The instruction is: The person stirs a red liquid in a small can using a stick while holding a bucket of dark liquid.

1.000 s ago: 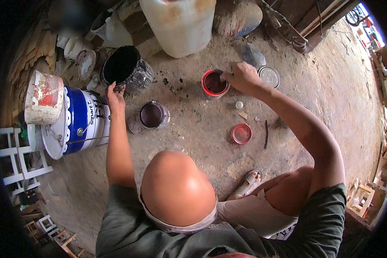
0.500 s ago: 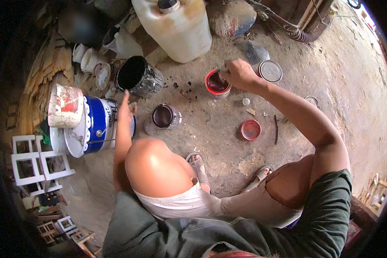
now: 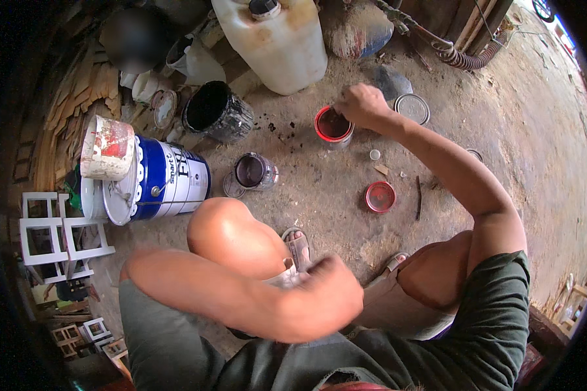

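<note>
My right hand [image 3: 364, 105] is closed at the rim of a red-rimmed can [image 3: 321, 128] with dark brown-red liquid inside. Its fingers point down into the can, and whatever they grip is hidden. Bent across my lap, my left hand [image 3: 326, 296] is smeared by motion and its fingers are hard to read. An open tin of dark paint [image 3: 250, 171] stands beyond my left knee. A round red lid [image 3: 380, 197] lies on the floor in front of me, with a small white cap [image 3: 374, 154] beyond it.
At the left lies a blue and white pail [image 3: 173, 179], with a stained white tub [image 3: 107, 148] against it. A black-coated bucket [image 3: 218, 112] and a large whitish jerrycan [image 3: 277, 49] stand farther off. A metal lid [image 3: 412, 109] and a thin dark stick [image 3: 419, 197] rest toward the right.
My left hand has swung from beside the black bucket and blue pail back across my lap. My right hand stays at the red-rimmed can. The view has shifted slightly.
</note>
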A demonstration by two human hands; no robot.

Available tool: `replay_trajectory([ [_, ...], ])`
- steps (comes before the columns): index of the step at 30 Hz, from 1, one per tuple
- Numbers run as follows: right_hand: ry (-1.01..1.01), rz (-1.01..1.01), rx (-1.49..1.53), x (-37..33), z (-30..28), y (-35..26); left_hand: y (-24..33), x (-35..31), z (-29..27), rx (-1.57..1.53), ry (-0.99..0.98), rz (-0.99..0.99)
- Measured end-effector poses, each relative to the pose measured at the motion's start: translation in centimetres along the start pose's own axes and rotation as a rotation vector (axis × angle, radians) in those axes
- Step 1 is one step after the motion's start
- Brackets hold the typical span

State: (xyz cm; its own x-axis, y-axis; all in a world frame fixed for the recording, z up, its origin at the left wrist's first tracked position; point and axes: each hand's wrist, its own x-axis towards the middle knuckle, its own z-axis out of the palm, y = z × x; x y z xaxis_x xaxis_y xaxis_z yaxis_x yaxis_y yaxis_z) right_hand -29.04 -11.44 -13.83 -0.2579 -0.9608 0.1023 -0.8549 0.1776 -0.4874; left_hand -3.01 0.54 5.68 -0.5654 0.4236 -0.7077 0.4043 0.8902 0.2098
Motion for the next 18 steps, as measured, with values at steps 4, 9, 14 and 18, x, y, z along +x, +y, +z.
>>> replay_trajectory([
  [4, -0.017, 0.004, -0.029, 0.1, 0.5, 0.4, 2.7, 5.6, 3.6, 0.203, -0.124, 0.279],
  [9, -0.023, 0.014, -0.059, 1.0, 0.1, 0.5, 2.0, 5.5, 3.3, 0.266, -0.068, 0.209],
  [14, -0.076, -0.063, -0.004, 0.2, 0.8, 0.0, 1.8, 5.2, 2.9, 0.265, -0.041, 0.239],
  [18, -0.002, -0.053, -0.050, 0.2, 0.5, 0.7, 1.5, 4.7, 2.6, 0.293, -0.033, 0.246],
])
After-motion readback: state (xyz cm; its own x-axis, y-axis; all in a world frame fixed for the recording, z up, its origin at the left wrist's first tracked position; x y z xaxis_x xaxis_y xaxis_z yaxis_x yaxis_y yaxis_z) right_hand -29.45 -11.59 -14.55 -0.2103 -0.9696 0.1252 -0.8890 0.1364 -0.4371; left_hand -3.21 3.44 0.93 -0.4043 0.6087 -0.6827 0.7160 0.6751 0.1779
